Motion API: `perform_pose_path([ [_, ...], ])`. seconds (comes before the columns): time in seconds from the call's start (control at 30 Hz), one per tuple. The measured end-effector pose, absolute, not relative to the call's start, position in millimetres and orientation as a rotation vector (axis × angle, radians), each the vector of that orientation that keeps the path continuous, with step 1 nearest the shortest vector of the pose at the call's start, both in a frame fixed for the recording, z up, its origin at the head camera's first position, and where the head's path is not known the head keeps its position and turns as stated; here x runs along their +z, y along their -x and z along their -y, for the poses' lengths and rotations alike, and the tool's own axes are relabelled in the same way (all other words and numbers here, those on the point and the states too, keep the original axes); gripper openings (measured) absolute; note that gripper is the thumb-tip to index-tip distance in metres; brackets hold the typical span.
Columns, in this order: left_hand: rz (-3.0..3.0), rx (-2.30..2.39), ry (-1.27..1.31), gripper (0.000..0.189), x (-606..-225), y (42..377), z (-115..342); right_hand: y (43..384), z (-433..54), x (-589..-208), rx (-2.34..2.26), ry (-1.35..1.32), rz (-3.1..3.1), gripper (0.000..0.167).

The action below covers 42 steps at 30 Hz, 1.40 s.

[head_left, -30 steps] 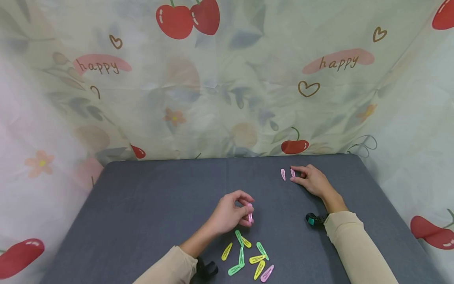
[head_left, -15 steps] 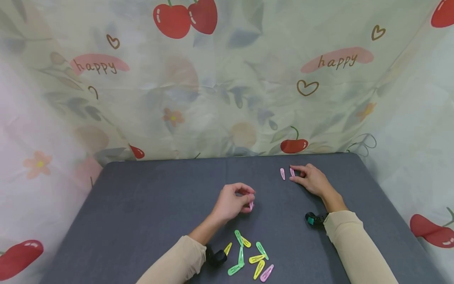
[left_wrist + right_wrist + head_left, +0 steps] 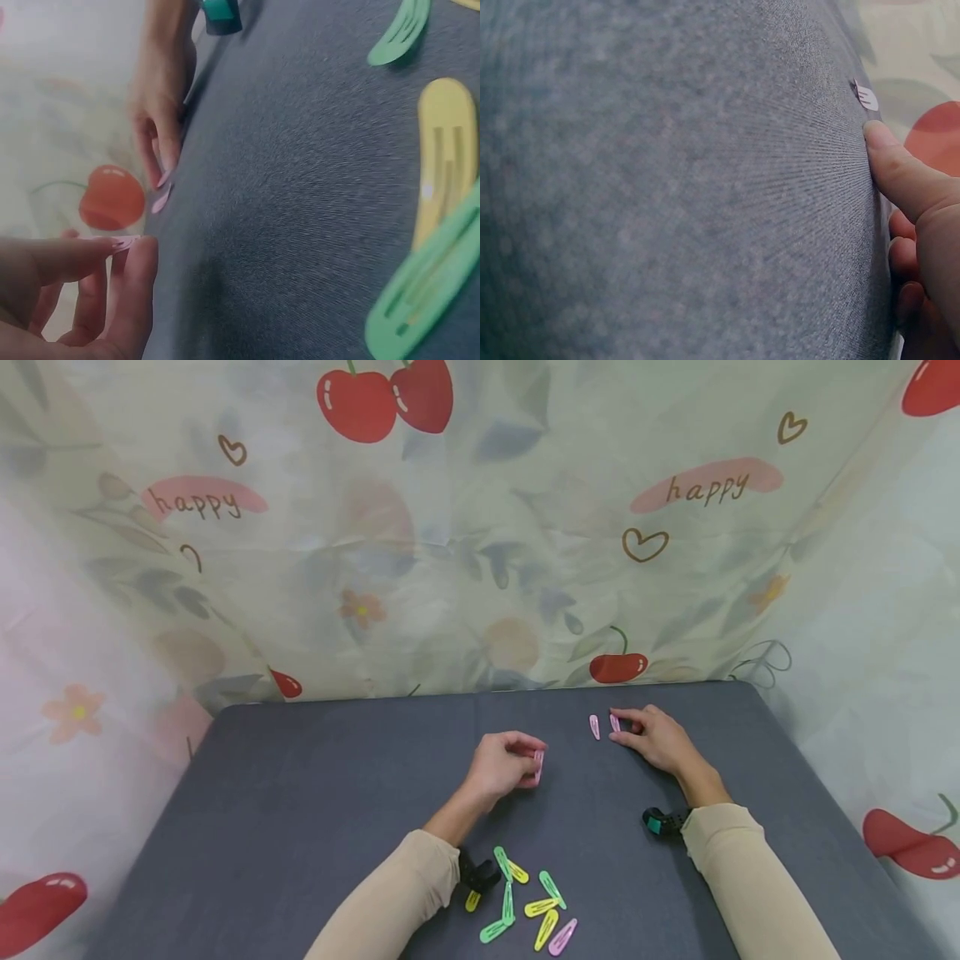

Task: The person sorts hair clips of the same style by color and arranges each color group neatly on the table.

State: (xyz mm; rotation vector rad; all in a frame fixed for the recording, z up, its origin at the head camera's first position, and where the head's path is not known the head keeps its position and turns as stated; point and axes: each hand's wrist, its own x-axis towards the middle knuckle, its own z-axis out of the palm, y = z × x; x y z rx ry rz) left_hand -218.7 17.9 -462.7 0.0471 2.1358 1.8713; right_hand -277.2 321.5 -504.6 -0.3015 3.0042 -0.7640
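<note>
The left hand (image 3: pixel 504 768), raised over the middle of the table, pinches a slim pink teardrop-shaped hair clip (image 3: pixel 539 766) between thumb and fingers. Farther off, the right hand (image 3: pixel 656 737) grips a second pink teardrop clip (image 3: pixel 615 723) near the table's back edge, its thumb and a finger closed at the two ends of the clip. Just left of that lies a third pink clip (image 3: pixel 594 727) — apart from the fingers, roughly parallel to the one being held.

Both forearms wear beige long sleeves (image 3: pixel 757 877), with a black wrist camera (image 3: pixel 483 875) strapped at the left cuff and another black device with a teal patch (image 3: pixel 655 823) at the right.

Nearer the person, a loose cluster holds four green slotted clips (image 3: pixel 508 902), four yellow slotted clips (image 3: pixel 547 930) and one more pink clip (image 3: pixel 562 937). Several touch or overlap; one yellow clip is partly hidden by the left wrist camera.

All this is on a dark grey cloth-covered table (image 3: pixel 337 793) — behind it hangs a pale curtain (image 3: pixel 465 485) printed with red cherries, leaves and "happy".
</note>
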Motion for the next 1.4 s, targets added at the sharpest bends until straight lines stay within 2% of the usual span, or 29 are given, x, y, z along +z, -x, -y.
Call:
perform_pose_path([
  [0.4,-2.054,1.950,0.070,0.030,-470.2,249.5,-33.1,275.3,-319.5,-505.2,-0.792,0.279,-3.005,0.054],
  [0.77,-2.297,1.796,0.046,0.027,-472.9,281.8,-56.3,277.2,-320.2,-508.1,-0.786,0.274,-3.004,0.054],
  [1.4,-2.500,1.573,0.006,0.018,-478.5,296.3,-102.5,277.4,-321.9,-507.8,-0.818,0.264,-3.022,0.051],
])
